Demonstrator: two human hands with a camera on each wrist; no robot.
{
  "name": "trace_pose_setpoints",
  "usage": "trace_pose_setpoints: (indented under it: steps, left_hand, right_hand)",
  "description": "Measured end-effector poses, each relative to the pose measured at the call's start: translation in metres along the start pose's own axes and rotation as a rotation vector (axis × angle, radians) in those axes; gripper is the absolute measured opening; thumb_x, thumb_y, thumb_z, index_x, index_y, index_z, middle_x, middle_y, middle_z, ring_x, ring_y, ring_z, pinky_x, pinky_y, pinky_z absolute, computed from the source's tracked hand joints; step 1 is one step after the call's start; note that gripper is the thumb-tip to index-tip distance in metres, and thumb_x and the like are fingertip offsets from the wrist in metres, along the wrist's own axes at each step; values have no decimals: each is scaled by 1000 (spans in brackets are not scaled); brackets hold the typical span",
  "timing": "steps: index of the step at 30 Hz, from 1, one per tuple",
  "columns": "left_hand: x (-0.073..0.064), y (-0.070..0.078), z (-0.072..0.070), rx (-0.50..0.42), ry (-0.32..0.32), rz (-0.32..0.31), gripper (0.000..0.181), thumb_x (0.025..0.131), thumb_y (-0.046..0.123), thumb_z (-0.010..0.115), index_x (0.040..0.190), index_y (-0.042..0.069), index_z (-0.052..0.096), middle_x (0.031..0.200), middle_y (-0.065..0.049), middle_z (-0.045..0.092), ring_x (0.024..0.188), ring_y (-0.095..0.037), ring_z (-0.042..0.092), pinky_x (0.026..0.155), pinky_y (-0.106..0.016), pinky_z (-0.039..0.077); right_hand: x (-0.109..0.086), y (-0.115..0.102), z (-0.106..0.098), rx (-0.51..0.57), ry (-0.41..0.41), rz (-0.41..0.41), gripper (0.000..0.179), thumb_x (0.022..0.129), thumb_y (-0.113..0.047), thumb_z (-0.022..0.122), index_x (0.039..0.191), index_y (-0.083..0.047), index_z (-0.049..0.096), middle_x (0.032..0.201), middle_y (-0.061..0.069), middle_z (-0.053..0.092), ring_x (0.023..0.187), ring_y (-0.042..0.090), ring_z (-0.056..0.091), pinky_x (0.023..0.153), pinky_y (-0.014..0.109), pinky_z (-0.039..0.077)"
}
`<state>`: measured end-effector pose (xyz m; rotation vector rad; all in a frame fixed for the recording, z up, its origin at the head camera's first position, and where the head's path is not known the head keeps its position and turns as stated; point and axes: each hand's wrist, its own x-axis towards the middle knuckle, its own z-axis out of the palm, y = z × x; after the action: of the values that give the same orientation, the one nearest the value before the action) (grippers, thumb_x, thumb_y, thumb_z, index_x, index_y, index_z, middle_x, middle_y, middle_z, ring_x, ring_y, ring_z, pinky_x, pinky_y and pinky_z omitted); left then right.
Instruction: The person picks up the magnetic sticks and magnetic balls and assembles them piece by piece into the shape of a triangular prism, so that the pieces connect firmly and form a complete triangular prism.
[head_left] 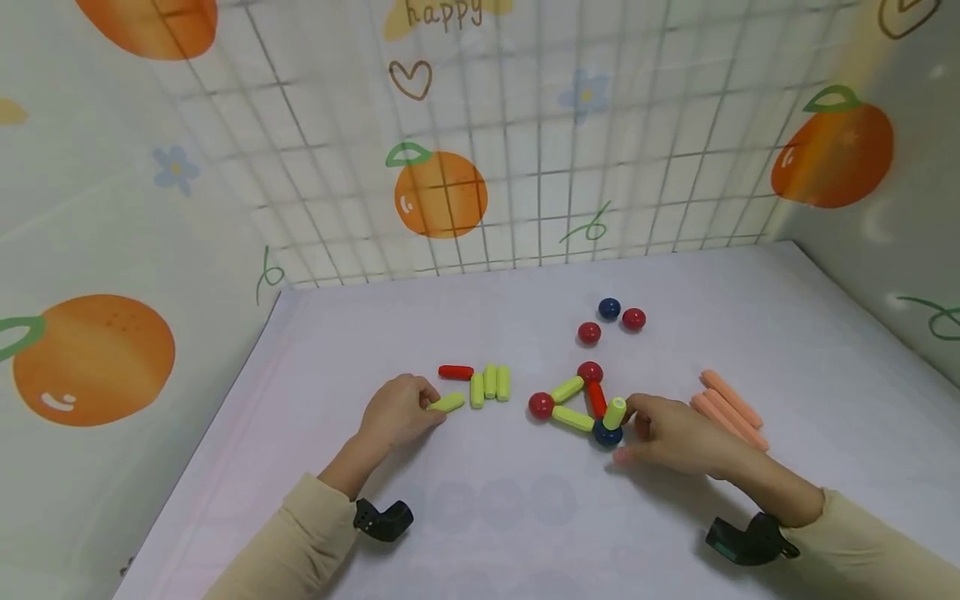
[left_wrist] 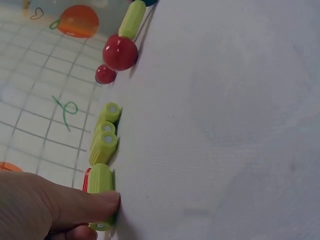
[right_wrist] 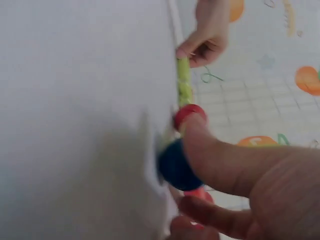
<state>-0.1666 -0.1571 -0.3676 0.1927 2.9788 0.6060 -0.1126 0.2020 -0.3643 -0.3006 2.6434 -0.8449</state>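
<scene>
My left hand [head_left: 401, 410] pinches a yellow-green rod [head_left: 447, 403] between thumb and fingers, low over the table. My right hand [head_left: 675, 435] is beside a triangle of rods and balls, its thumb and fingers parted and right at the blue ball [head_left: 606, 433]. From that ball a yellow-green rod [head_left: 615, 413] stands up, slightly tilted. The triangle's other corners are two red balls [head_left: 542, 406], joined by two yellow-green rods [head_left: 573, 418] and a red rod [head_left: 596, 400]. In the right wrist view, the thumb overlaps the blue ball [right_wrist: 177, 167].
Several loose yellow-green rods [head_left: 491, 382] and a red rod [head_left: 455, 372] lie right of my left hand. Behind the triangle sit two red balls [head_left: 589, 333] and a blue ball [head_left: 609, 308]. Orange rods [head_left: 729, 408] lie at the right. A printed curtain [head_left: 525, 150] borders the table.
</scene>
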Motion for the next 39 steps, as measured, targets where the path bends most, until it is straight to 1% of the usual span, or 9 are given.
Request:
trace_pose_setpoints:
  steps: [3,6,10,14,20,27,32,35,39]
  left_hand:
    - [-1,-1,3,-67,-11,1,20,78,19,82,92,9,72,81,-1,59,75,-15,51,65,-26,40]
    - [-1,-1,7,-193,-12,15,18,78,18,81,92,11,72,82,-1,61,73,-14,51,64,-26,40]
    - [-1,2,9,-344,-12,28,17,79,20,81,92,14,71,84,1,63,77,-16,51,64,-26,40]
    - [-3,10,9,-410,-33,31,18,80,22,81,93,16,70,86,3,65,85,-18,52,70,-28,41]
    - [-4,23,13,-422,-49,86,17,81,22,80,95,17,72,88,6,70,89,-16,55,81,-30,43]
    - [-6,38,20,-454,-95,122,19,82,25,78,97,17,68,93,5,71,87,-17,52,76,-29,42]
    - [-8,49,24,-463,-115,213,19,84,25,76,98,17,67,94,4,71,91,-17,58,82,-30,45]
    - [-8,55,26,-456,-129,252,18,84,26,76,97,17,68,96,4,71,93,-17,58,85,-32,45]
    - [-8,62,28,-458,-141,256,20,83,28,78,98,18,70,100,3,69,94,-18,55,83,-32,45]
  right_hand:
    - [3,-2,6,2,44,13,50,76,-45,81,102,-9,59,78,2,53,71,16,49,58,27,37]
    - [5,-2,10,5,70,23,44,77,-45,80,94,-12,57,73,2,51,68,16,49,56,26,36]
    - [5,-2,9,-2,92,-5,39,79,-43,80,90,-13,56,70,1,49,66,15,48,55,25,34]
    - [5,-1,6,6,95,-23,37,80,-40,79,89,-12,57,69,0,47,64,15,46,54,24,31]
    - [6,-1,3,15,85,-4,34,80,-37,79,90,-12,58,68,1,47,64,16,46,53,24,32]
    - [9,-2,1,11,77,2,35,81,-35,79,100,-11,63,69,2,46,65,17,46,54,25,32]
    - [11,-2,2,1,84,7,31,82,-35,78,94,-12,62,68,1,45,64,16,46,54,25,31]
    - [12,-3,2,4,86,7,30,83,-35,77,96,-12,63,68,2,46,65,16,46,54,25,32]
    - [13,-4,4,10,90,-23,31,84,-35,76,102,-13,64,70,2,47,67,16,47,56,26,33]
